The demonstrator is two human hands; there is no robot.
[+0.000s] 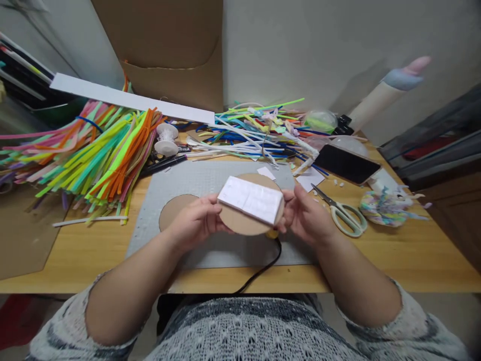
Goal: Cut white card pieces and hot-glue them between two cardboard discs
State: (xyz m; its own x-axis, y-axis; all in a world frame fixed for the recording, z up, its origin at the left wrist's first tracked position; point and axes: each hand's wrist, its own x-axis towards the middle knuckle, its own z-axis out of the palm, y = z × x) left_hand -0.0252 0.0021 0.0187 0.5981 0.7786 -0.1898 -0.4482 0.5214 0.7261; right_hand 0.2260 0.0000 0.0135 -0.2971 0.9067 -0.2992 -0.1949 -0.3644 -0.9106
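Between my two hands is a round cardboard disc (240, 225), raised above the grey cutting mat (221, 253). A white rectangular block (251, 199) lies across the disc's top. My left hand (197, 220) grips the left edge of the disc, thumb near the block's corner. On the opposite edge, my right hand (306, 215) holds the disc with its fingers partly underneath. A second cardboard disc (176, 208) rests on the mat beside my left hand. Below the held disc, a yellow tool end with a black cord (268, 263) shows, mostly hidden.
Scissors (347, 218) lie right of my right hand, near a black phone (347, 163) and a pastel fuzzy piece (385, 206). Pipe cleaners (108, 155) are heaped at left, with more (248, 130) behind the mat. A white spool (166, 139) and a white strip (131, 99) are there too.
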